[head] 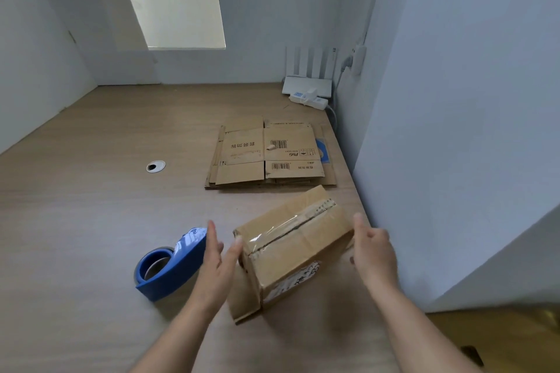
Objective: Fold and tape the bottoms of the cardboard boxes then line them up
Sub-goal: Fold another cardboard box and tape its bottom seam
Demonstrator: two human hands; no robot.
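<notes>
On the wooden desk [91, 206], close to the person's body, a small cardboard box [291, 251] sits tilted with its bottom turned up between the two hands. Its bottom flaps are folded shut and a strip of clear tape [291, 225] runs along the centre seam and down over the near-left end. One loose flap hangs below the box's near corner, so the opposite side looks unsealed.

The left hand [216, 254] is spread, fingers straight and holding nothing, with one fingertip touching the taped near-left corner. The right hand [374, 247] is at the box's far-right end with the thumb up and the fingers partly curled. That side is blurred, so I cannot tell whether it grips the edge or only rests against it.

A blue tape dispenser [169, 266] lies on the desk just beside the left hand, ungripped. Further back, a stack of flattened boxes [269, 157] waits near the right-hand wall.

By my reading, the taping of this box is finished and the step in hand is taking hold of it to set it in place. The next move calls for a firm hold on both ends, turning the box so the taped bottom faces down, and setting it squarely on open desk where others can line up beside it
</notes>
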